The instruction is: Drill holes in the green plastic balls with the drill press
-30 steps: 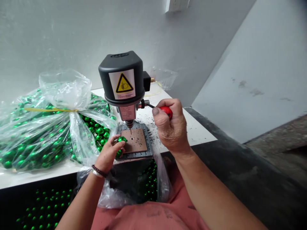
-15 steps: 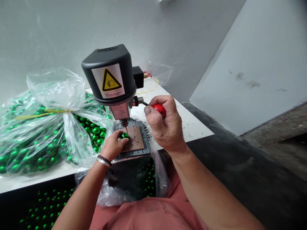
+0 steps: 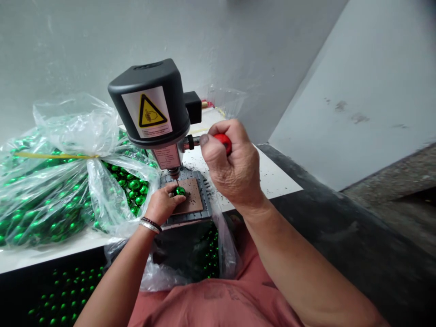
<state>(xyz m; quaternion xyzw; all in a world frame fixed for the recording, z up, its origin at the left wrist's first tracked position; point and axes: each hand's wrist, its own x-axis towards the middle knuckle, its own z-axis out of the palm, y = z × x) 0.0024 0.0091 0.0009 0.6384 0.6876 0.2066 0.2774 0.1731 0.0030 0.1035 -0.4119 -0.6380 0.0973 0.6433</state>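
A black bench drill press (image 3: 150, 104) with a yellow hand-warning sticker stands on the white table. My left hand (image 3: 163, 203) pinches a shiny green ball (image 3: 180, 191) between thumb and fingers, on the brown board (image 3: 190, 204) over the machine's base. The thin drill bit (image 3: 177, 182) comes down at the top of the ball; whether it has entered the ball I cannot tell. My right hand (image 3: 231, 163) is closed around the red knob (image 3: 224, 141) of the lever at the machine's right side.
A large clear plastic bag (image 3: 102, 181) of green balls, tied with a yellow strap (image 3: 54, 156), lies left of the machine. Dark shavings litter the board and the white table (image 3: 269, 181). Another plastic bag (image 3: 226, 250) hangs at my lap. A clear plastic box (image 3: 226, 100) stands behind.
My right hand has turned with the red knob, shifting slightly up and left in view. The green ball in my left hand now sits beneath the bit, slightly right of before.
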